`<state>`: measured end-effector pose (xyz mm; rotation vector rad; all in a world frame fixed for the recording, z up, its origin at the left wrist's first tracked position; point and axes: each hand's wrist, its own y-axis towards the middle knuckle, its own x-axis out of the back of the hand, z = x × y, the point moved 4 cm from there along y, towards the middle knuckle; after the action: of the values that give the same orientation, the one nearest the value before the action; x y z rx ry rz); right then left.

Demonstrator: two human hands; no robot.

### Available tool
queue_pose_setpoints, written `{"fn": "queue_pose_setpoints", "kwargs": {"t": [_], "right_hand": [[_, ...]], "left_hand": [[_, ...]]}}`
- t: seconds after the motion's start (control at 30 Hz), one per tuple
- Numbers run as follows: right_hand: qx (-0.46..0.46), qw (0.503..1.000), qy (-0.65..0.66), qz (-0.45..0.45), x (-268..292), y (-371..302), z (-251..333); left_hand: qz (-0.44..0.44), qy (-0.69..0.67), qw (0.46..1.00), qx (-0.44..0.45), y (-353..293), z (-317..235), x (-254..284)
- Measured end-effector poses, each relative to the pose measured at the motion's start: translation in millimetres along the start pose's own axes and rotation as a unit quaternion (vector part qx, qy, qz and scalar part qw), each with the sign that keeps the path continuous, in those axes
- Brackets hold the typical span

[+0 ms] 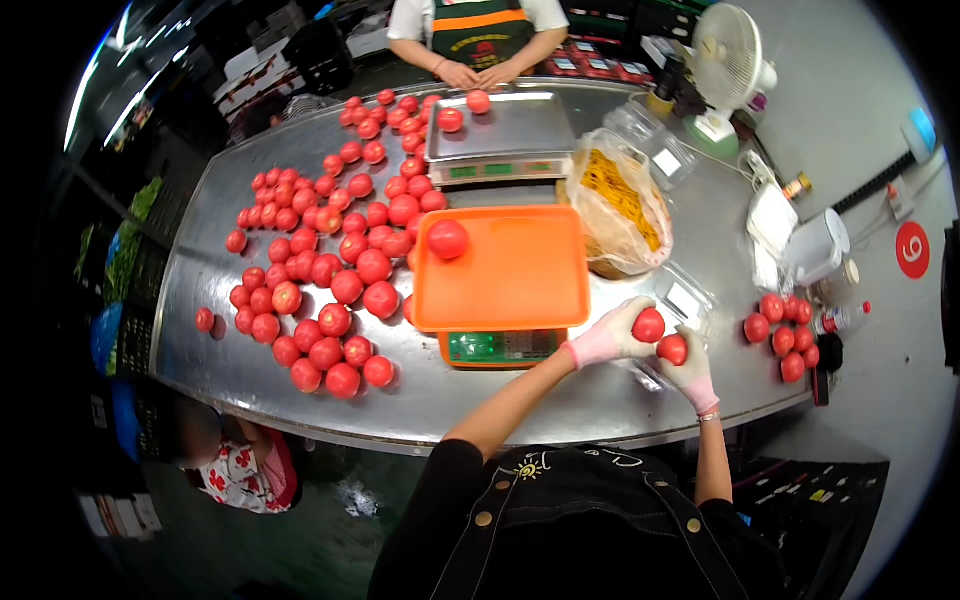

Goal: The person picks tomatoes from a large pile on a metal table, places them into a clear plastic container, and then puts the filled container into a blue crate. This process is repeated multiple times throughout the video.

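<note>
My left hand, in a pale pink glove, grips a red tomato just right of the orange scale. Beside it my right hand, also gloved, holds a second red tomato. Both hands hover over a clear plastic container on the steel table. One tomato lies on the orange tray of the nearer scale. Many loose tomatoes are spread over the left half of the table.
A second scale with a steel pan at the far side carries two tomatoes; another person's hands rest behind it. A bag of yellow items, a white fan, a white jug and several tomatoes sit to the right.
</note>
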<state>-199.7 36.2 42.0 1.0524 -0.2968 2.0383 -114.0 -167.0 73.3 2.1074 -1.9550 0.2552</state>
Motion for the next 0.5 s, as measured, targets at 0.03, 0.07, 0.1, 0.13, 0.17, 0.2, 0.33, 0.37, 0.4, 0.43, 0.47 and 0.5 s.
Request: {"fn": "queue_pose_setpoints", "kwargs": {"t": [0.03, 0.07, 0.1, 0.13, 0.17, 0.2, 0.33, 0.37, 0.4, 0.43, 0.47, 0.5], "right_hand": [[-0.021, 0.997, 0.044, 0.059, 3.1, 0.5, 10.2], [-0.039, 0.992, 0.091, 0.081, -0.5, -1.6, 3.2], [-0.052, 0.983, 0.110, 0.137, 5.3, 2.4, 19.6], [-0.069, 0.971, 0.128, 0.191, 12.8, 6.4, 35.3], [-0.072, 0.972, 0.110, 0.197, 15.5, 6.2, 31.0], [-0.074, 0.972, 0.094, 0.203, 18.1, 4.8, 20.5], [0.073, 0.978, 0.071, 0.181, 12.2, -1.9, -28.1], [0.074, 0.975, 0.019, 0.207, 9.7, -1.7, -35.4], [0.070, 0.974, 0.011, 0.213, 12.0, -5.3, -41.0], [0.076, 0.972, 0.003, 0.223, 15.0, -0.4, -34.8], [0.084, 0.969, -0.005, 0.234, 18.8, 2.9, -30.5], [0.084, 0.967, -0.032, 0.240, 21.8, 1.8, -29.9]], "left_hand": [[0.001, 0.059, 0.998, -0.007, 13.9, 12.7, -14.5], [0.020, 0.088, 0.996, -0.019, 26.8, 17.5, -29.0], [0.041, 0.129, 0.990, -0.025, 36.3, 31.1, -40.0], [0.065, 0.165, 0.984, -0.033, 44.0, 40.7, -53.1], [0.097, 0.215, 0.971, -0.037, 50.0, 39.5, -63.1], [0.127, 0.266, 0.955, -0.043, 52.7, 38.3, -68.0], [0.185, 0.333, 0.924, -0.037, 49.1, 28.8, -78.7], [0.200, 0.332, 0.921, -0.041, 46.8, 30.9, -78.3], [0.213, 0.332, 0.918, -0.045, 44.6, 32.1, -80.3], [0.282, 0.354, 0.892, 0.003, 41.6, 28.5, -78.7], [0.293, 0.364, 0.884, 0.010, 39.1, 28.6, -83.1], [0.302, 0.374, 0.877, 0.018, 33.4, 28.1, -89.7]]}}
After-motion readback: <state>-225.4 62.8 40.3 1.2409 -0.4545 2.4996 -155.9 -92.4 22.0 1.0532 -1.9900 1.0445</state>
